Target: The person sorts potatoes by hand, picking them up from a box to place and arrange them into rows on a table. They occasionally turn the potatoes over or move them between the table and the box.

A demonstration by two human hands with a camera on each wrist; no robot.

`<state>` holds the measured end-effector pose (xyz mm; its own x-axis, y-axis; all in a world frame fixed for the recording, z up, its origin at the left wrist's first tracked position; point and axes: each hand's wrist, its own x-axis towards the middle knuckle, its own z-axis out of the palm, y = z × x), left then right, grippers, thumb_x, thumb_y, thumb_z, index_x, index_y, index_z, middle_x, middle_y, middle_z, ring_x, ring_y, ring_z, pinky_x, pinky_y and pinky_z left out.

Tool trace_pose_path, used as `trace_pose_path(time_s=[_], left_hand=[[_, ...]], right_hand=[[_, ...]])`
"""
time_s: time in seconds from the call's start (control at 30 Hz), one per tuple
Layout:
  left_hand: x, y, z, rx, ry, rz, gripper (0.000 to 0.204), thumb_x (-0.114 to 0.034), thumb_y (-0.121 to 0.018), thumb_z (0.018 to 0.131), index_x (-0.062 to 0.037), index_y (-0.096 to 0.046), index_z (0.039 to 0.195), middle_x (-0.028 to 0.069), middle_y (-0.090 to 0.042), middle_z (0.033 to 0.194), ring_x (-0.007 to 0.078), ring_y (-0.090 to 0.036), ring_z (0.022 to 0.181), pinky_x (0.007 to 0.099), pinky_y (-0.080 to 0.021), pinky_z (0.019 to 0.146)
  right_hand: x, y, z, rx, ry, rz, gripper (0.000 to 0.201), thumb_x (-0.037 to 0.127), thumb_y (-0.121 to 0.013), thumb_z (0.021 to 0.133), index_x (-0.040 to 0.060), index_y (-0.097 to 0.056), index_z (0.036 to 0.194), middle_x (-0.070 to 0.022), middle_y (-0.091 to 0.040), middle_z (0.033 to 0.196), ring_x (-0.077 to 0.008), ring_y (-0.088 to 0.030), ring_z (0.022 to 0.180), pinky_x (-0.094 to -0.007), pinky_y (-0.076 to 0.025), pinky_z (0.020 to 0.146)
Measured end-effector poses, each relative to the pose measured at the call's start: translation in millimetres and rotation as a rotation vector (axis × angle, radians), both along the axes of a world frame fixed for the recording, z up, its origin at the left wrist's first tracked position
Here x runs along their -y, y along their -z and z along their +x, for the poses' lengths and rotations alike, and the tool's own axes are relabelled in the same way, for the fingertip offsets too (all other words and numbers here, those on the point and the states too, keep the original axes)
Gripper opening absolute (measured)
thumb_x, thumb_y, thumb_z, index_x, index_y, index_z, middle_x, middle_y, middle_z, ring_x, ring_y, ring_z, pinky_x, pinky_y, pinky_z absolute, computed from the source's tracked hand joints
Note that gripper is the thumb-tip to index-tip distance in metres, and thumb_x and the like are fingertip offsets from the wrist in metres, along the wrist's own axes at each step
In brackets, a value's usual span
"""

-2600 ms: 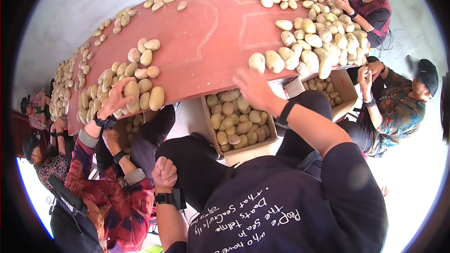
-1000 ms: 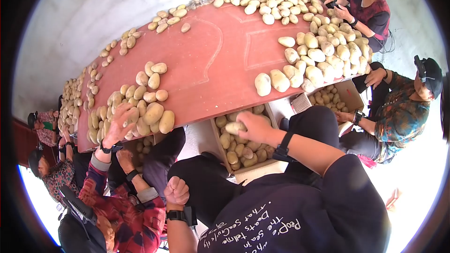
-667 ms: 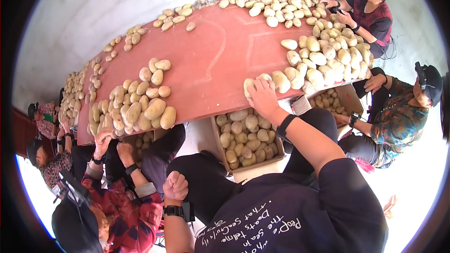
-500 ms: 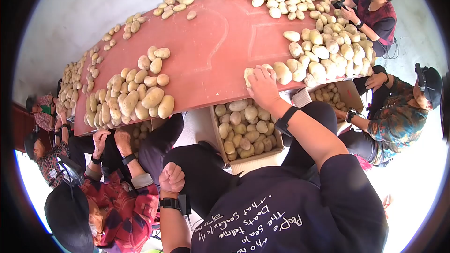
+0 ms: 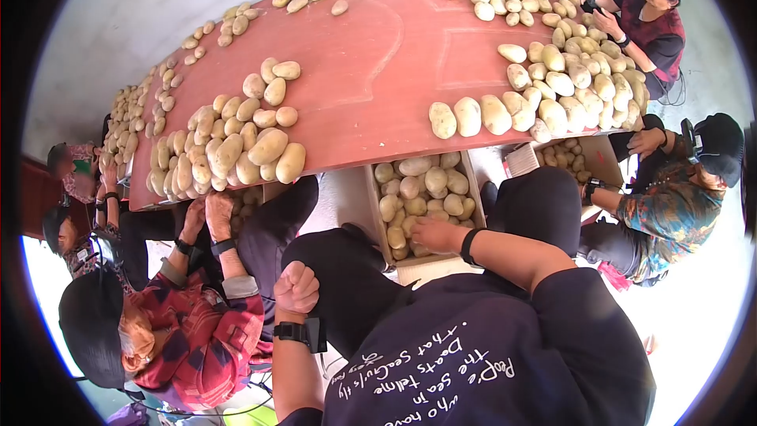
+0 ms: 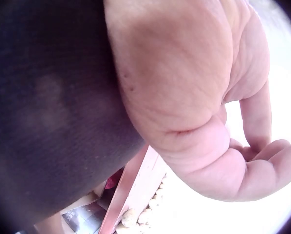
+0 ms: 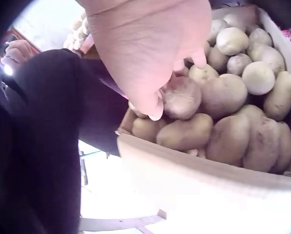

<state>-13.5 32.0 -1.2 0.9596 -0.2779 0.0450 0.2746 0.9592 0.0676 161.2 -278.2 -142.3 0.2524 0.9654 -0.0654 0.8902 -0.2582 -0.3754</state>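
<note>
My right hand (image 5: 438, 234) reaches down into an open cardboard box (image 5: 378, 225) of potatoes below the table's near edge. In the right wrist view, its thumb and fingers close around a brownish potato (image 7: 182, 97) beside the box's wall. More potatoes (image 7: 223, 95) lie packed around it. My left hand (image 5: 296, 288) stays near my left thigh, holding nothing; the left wrist view shows its fingers (image 6: 262, 175) loosely curled. Along the table's near edge, a short row of large potatoes ends with a pale one (image 5: 442, 121) above the box.
The red table (image 5: 355, 102) carries potato piles at left (image 5: 229, 146), right (image 5: 583, 71) and along the back. A person in a red patterned shirt (image 5: 197, 347) sits close at my left. Others sit at the right and far left. Another potato box (image 5: 611, 159) stands at right.
My right hand lifted a potato from the box, set it at the left end of the row on the table, let go and returned to the box. My left hand stayed put.
</note>
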Motion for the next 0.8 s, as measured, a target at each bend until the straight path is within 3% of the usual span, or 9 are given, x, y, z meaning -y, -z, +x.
trace_pose_path(time_s=[0.13, 0.23, 0.33, 0.37, 0.47, 0.6, 0.8], left_hand=[[-0.7, 0.5, -1.2, -0.017, -0.011, -0.013, 0.011, -0.009, -0.054, 0.089, -0.0013, -0.048, 0.085, 0.0048, -0.042, 0.069, 0.0118, -0.04, 0.058, 0.0221, -0.039, 0.046], [0.9, 0.7, 0.7, -0.04, -0.014, -0.029, 0.012, -0.009, -0.058, 0.087, 0.0012, -0.051, 0.085, 0.0066, -0.045, 0.07, 0.0122, -0.04, 0.057, 0.022, -0.04, 0.044], [0.2, -0.5, 3.0, -0.027, -0.004, -0.003, 0.012, -0.009, -0.057, 0.087, 0.0, -0.05, 0.084, 0.006, -0.044, 0.069, 0.0123, -0.04, 0.057, 0.0221, -0.04, 0.044], [1.2, -2.3, 4.4, -0.018, 0.006, 0.004, 0.012, -0.009, -0.057, 0.087, -0.0012, -0.048, 0.084, 0.0053, -0.043, 0.069, 0.0123, -0.04, 0.057, 0.0218, -0.04, 0.045], [2.4, -4.0, 5.0, -0.022, 0.016, 0.001, 0.012, -0.009, -0.056, 0.087, -0.0024, -0.048, 0.083, 0.0045, -0.043, 0.069, 0.0121, -0.041, 0.058, 0.0214, -0.04, 0.045], [0.3, -2.3, 6.2, -0.017, 0.012, -0.003, 0.011, -0.01, -0.055, 0.089, -0.0027, -0.048, 0.084, 0.0043, -0.042, 0.069, 0.012, -0.041, 0.058, 0.0212, -0.04, 0.045], [1.1, -1.3, 5.9, -0.03, 0.021, -0.015, 0.011, -0.01, -0.055, 0.088, -0.0029, -0.048, 0.084, 0.004, -0.042, 0.069, 0.0117, -0.04, 0.058, 0.0215, -0.04, 0.046]], right_hand=[[-21.2, -26.1, 16.3, 0.1, 0.056, -0.379, 0.02, 0.012, -0.052, 0.079, 0.0063, -0.063, 0.095, -0.0062, -0.057, 0.1, -0.0258, -0.051, 0.103, -0.0467, -0.037, 0.096], [-48.2, -44.7, 29.7, -0.008, 0.18, -0.068, 0.024, 0.01, -0.052, 0.078, 0.0041, -0.061, 0.099, -0.0091, -0.056, 0.107, -0.0257, -0.051, 0.102, -0.045, -0.037, 0.098], [-78.1, 8.0, 30.1, 0.181, 0.186, 0.38, 0.023, 0.008, -0.051, 0.077, 0.0058, -0.059, 0.099, -0.0107, -0.053, 0.108, -0.0262, -0.052, 0.099, -0.0419, -0.041, 0.091], [-83.2, 11.8, 28.7, 0.295, 0.208, 0.385, 0.022, 0.008, -0.052, 0.077, 0.0052, -0.058, 0.098, -0.0118, -0.05, 0.105, -0.0269, -0.052, 0.098, -0.0404, -0.044, 0.085], [-86.7, 8.7, 27.4, 0.117, 0.193, 0.015, 0.02, 0.01, -0.053, 0.077, 0.0036, -0.058, 0.095, -0.011, -0.05, 0.098, -0.0277, -0.052, 0.099, -0.0407, -0.044, 0.082], [-70.4, 6.0, 17.1, -0.006, 0.269, -0.004, 0.015, 0.014, -0.053, 0.076, 0.0061, -0.059, 0.088, -0.0108, -0.052, 0.096, -0.028, -0.053, 0.099, -0.04, -0.048, 0.078], [-70.9, 25.1, 19.9, 0.009, 0.255, -0.032, 0.014, 0.014, -0.052, 0.078, 0.0068, -0.06, 0.087, -0.0105, -0.056, 0.093, -0.0273, -0.055, 0.095, -0.0381, -0.049, 0.077]])
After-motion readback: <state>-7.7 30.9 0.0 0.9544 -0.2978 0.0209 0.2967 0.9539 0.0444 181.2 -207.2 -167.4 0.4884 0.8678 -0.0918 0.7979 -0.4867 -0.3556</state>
